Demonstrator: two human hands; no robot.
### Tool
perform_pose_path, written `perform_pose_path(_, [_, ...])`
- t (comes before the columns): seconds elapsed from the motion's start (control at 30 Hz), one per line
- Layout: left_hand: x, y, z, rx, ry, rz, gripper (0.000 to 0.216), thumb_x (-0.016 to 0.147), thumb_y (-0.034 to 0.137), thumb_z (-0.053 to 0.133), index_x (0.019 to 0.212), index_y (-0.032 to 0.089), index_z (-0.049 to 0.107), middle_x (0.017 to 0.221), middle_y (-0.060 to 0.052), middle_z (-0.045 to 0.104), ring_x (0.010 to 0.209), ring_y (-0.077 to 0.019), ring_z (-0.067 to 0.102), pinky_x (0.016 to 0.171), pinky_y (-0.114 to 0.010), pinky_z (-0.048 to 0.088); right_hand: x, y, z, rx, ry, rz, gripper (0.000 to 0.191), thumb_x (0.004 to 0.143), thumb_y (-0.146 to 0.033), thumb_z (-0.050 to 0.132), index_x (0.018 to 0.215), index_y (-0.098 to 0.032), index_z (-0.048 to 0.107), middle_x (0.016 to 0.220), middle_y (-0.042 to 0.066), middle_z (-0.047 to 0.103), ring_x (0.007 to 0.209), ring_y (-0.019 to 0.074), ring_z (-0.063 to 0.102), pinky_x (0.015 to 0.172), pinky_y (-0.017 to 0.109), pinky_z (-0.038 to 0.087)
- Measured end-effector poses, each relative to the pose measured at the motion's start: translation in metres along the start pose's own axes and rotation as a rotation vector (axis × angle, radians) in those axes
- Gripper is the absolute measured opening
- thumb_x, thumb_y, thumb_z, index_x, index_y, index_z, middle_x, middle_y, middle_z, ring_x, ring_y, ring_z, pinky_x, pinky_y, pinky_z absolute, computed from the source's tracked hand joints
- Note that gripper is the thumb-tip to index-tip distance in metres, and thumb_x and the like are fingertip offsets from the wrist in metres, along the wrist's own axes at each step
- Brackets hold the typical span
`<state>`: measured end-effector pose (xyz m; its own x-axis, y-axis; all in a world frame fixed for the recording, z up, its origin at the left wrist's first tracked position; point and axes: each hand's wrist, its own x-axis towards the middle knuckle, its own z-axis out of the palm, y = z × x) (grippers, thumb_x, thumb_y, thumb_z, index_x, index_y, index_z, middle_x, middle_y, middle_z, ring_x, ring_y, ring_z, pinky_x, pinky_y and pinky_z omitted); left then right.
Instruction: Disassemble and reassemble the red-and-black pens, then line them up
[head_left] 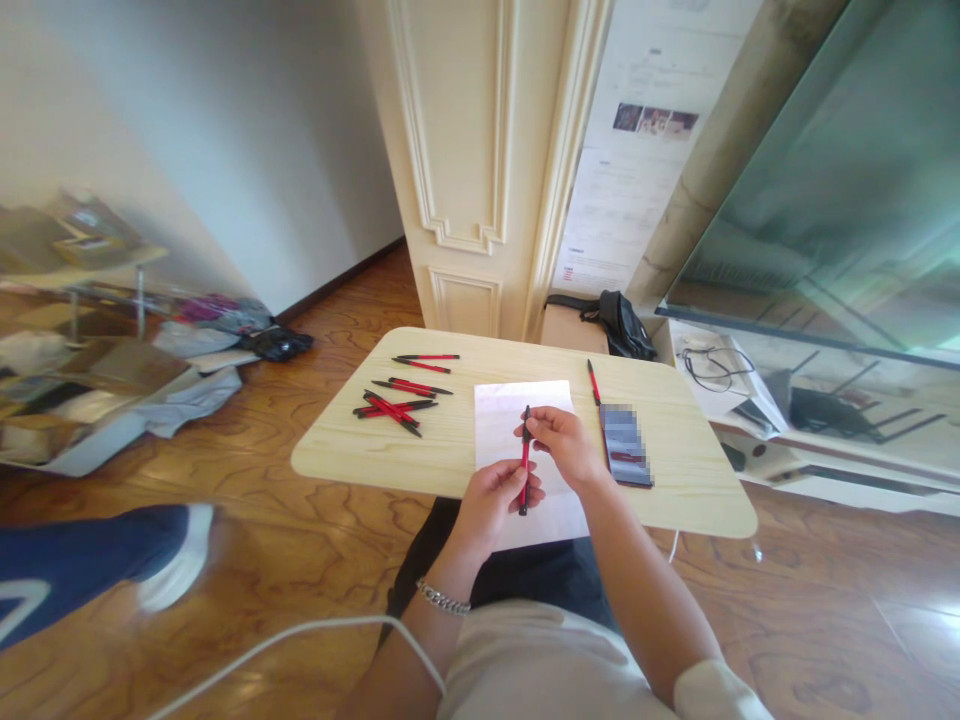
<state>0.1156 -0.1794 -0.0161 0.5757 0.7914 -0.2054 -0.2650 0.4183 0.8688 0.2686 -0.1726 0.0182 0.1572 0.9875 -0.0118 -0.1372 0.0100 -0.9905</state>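
Note:
Between my two hands a red and black pen (525, 455) is held roughly upright in the view, above a white sheet of paper (495, 410). My left hand (495, 500) is closed on the red barrel near its lower end. The fingertips of my right hand (562, 440) pinch the black upper end. To the left on the table lie several more red and black pens (397, 405), some crossing each other. One single pen (593, 382) lies at the right, just above a phone (627, 447).
The pale wooden table (690, 480) has rounded corners. A white cable (300, 630) runs by my left arm. At the left, another person's leg and shoe (180, 555) show near boxes and bags (97, 380). A black bag (626, 325) sits behind the table.

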Motion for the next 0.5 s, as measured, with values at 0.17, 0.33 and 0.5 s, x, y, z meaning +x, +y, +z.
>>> perform_pose_path(0.17, [-0.002, 0.001, 0.001, -0.017, 0.003, -0.018, 0.039, 0.074, 0.045, 0.07, 0.095, 0.012, 0.066, 0.083, -0.011, 0.07, 0.068, -0.0187, 0.067, 0.069, -0.034, 0.053, 0.0, 0.007, 0.002, 0.045, 0.03, 0.003, 0.031, 0.073, -0.043, 0.068, 0.093, -0.019, 0.063, 0.082, 0.006, 0.07, 0.072, 0.0155, 0.061, 0.065, 0.028, 0.042])
perform_pose_path(0.33, [0.001, -0.001, 0.002, 0.098, 0.079, 0.046, 0.04, 0.073, 0.044, 0.071, 0.095, 0.011, 0.065, 0.081, -0.011, 0.071, 0.07, -0.0207, 0.068, 0.071, -0.036, 0.054, 0.001, 0.016, 0.004, 0.083, 0.119, -0.017, 0.034, 0.068, -0.04, 0.074, 0.093, -0.02, 0.064, 0.074, 0.001, 0.064, 0.071, 0.0154, 0.059, 0.065, 0.028, 0.042])
perform_pose_path(0.5, [0.005, -0.006, 0.002, 0.234, 0.143, 0.17, 0.031, 0.074, 0.04, 0.07, 0.087, 0.013, 0.064, 0.07, -0.007, 0.07, 0.064, -0.0179, 0.066, 0.06, -0.028, 0.051, -0.002, 0.015, 0.008, -0.045, 0.138, -0.014, 0.034, 0.071, -0.045, 0.069, 0.091, -0.018, 0.069, 0.064, -0.002, 0.056, 0.058, 0.0121, 0.048, 0.056, 0.027, 0.036])
